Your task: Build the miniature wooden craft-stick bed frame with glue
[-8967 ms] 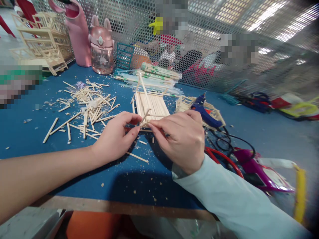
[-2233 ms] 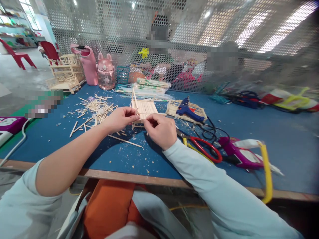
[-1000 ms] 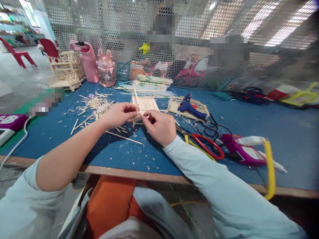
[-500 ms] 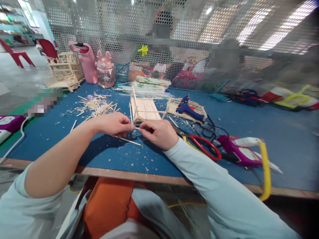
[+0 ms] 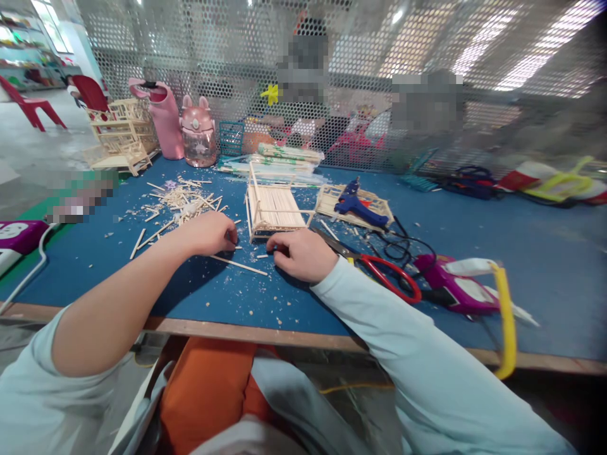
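My left hand (image 5: 211, 232) hovers low over the blue tabletop, its fingers loosely bent downward and partly hidden. A short stick piece (image 5: 238, 248) lies right by its fingertips, and a longer thin wooden stick (image 5: 241, 264) lies just below. My right hand (image 5: 303, 254) rests at the table with thumb and index finger apart. Another short stick piece (image 5: 262, 256) is close to those fingertips. Directly beyond both hands stands a small bed-like frame of wooden sticks (image 5: 277, 212), with a slatted base and raised rails.
Scissors (image 5: 389, 278) with red handles and a purple-and-white tool (image 5: 459, 291) lie to the right. A blue glue gun (image 5: 360, 205) rests on another stick piece. Loose sticks (image 5: 190, 202) are heaped left. Behind stand pink bottles (image 5: 199, 136), a stick model (image 5: 121, 136) and a perforated screen (image 5: 360, 50).
My hands have come apart: the left moved left, and the right hand's fingers opened. The short stick held between them is no longer there; short pieces lie on the table by the fingertips.
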`<control>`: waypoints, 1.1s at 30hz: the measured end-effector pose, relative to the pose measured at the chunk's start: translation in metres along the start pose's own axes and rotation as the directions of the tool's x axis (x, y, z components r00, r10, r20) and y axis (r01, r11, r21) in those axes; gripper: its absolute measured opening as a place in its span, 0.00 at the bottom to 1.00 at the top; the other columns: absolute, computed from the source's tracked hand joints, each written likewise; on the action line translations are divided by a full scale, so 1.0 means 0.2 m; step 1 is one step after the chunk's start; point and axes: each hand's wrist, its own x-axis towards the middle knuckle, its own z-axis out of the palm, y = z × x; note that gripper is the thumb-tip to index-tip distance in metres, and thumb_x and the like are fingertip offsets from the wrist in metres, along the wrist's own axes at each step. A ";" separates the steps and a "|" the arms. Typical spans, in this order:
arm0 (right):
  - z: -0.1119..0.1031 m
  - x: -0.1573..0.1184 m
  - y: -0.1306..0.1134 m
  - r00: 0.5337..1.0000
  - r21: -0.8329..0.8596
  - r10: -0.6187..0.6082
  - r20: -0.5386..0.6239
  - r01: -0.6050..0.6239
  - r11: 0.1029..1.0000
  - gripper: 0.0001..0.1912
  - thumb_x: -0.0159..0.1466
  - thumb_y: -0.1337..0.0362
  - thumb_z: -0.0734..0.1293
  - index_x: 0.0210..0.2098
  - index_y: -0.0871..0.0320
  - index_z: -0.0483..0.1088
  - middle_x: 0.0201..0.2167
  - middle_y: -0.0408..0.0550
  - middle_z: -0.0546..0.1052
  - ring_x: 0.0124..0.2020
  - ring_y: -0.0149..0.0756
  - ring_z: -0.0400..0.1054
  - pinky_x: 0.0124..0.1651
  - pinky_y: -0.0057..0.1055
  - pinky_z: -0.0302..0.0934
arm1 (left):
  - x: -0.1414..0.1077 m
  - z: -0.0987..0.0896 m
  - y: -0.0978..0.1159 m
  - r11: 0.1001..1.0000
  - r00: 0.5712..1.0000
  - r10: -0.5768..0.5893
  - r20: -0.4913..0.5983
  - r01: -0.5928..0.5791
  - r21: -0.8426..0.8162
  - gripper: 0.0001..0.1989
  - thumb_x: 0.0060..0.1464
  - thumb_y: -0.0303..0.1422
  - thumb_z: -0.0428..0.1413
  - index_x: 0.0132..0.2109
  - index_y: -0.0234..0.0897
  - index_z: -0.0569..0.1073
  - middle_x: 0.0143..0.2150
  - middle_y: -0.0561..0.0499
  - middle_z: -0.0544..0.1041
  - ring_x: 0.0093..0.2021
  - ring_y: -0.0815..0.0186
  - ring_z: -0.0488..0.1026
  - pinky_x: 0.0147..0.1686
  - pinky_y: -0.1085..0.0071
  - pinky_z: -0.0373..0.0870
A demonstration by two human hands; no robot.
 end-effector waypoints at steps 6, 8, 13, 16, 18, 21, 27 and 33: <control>0.02 0.01 0.00 0.996 0.111 0.012 -0.090 -0.002 0.994 0.08 0.58 0.63 0.64 0.30 0.57 0.75 0.22 0.42 0.75 0.22 0.28 0.63 0.29 0.26 0.54 | 0.01 0.01 -0.02 0.993 0.998 0.065 -0.004 -0.064 0.104 0.08 0.47 0.31 0.55 0.33 0.39 0.79 0.30 0.49 0.79 0.28 0.66 0.71 0.27 0.73 0.59; 0.02 0.01 0.00 0.994 0.112 -0.023 -0.103 0.035 0.993 0.08 0.59 0.63 0.63 0.30 0.57 0.75 0.23 0.43 0.76 0.23 0.28 0.64 0.30 0.25 0.55 | 0.00 0.02 -0.01 0.990 0.997 0.076 -0.017 -0.073 0.120 0.08 0.47 0.30 0.55 0.33 0.39 0.79 0.31 0.48 0.79 0.28 0.66 0.71 0.27 0.73 0.58; 0.05 0.01 -0.02 0.996 0.075 -0.077 -0.051 0.081 0.994 0.10 0.60 0.63 0.64 0.38 0.56 0.76 0.27 0.44 0.79 0.26 0.30 0.69 0.31 0.26 0.56 | -0.01 0.03 0.00 0.987 0.996 0.094 -0.012 -0.091 0.133 0.08 0.47 0.31 0.53 0.33 0.39 0.78 0.31 0.48 0.78 0.30 0.64 0.71 0.26 0.73 0.58; 0.07 0.04 -0.05 0.997 0.020 -0.079 -0.023 0.080 0.997 0.12 0.62 0.61 0.62 0.41 0.54 0.75 0.34 0.46 0.80 0.33 0.33 0.72 0.34 0.27 0.58 | 0.00 0.04 0.01 0.994 0.996 0.092 0.020 -0.093 0.059 0.07 0.46 0.33 0.55 0.32 0.39 0.78 0.28 0.50 0.78 0.28 0.65 0.70 0.27 0.73 0.58; 0.09 0.06 -0.07 0.997 -0.018 -0.075 -0.011 0.075 0.997 0.13 0.63 0.60 0.61 0.39 0.53 0.76 0.36 0.47 0.80 0.35 0.35 0.73 0.34 0.28 0.58 | 0.01 0.04 0.01 0.995 0.995 0.097 0.037 -0.097 0.012 0.07 0.46 0.34 0.56 0.32 0.39 0.78 0.27 0.51 0.77 0.27 0.66 0.70 0.27 0.73 0.59; 0.10 0.08 -0.08 0.997 -0.036 -0.079 0.000 0.079 0.996 0.13 0.63 0.59 0.61 0.37 0.53 0.77 0.34 0.47 0.80 0.35 0.36 0.73 0.34 0.29 0.58 | 0.02 0.04 0.01 0.994 0.992 0.108 0.061 -0.107 -0.023 0.07 0.46 0.34 0.55 0.31 0.38 0.77 0.25 0.51 0.76 0.27 0.65 0.70 0.28 0.73 0.59; 0.11 0.09 -0.10 0.998 -0.023 -0.066 -0.004 0.066 0.998 0.12 0.61 0.59 0.63 0.36 0.53 0.78 0.31 0.46 0.80 0.32 0.36 0.72 0.32 0.29 0.57 | 0.01 0.03 0.01 0.995 0.992 0.081 0.102 -0.075 -0.063 0.08 0.47 0.29 0.53 0.35 0.36 0.75 0.28 0.51 0.76 0.26 0.67 0.69 0.26 0.75 0.60; 0.10 0.08 -0.11 0.998 0.016 -0.041 -0.038 0.041 0.999 0.11 0.61 0.60 0.63 0.34 0.54 0.77 0.29 0.47 0.79 0.30 0.34 0.71 0.31 0.28 0.55 | 0.02 0.03 0.00 0.958 0.989 -0.061 0.135 0.096 -0.271 0.11 0.52 0.26 0.45 0.39 0.34 0.70 0.27 0.50 0.74 0.23 0.69 0.70 0.22 0.76 0.60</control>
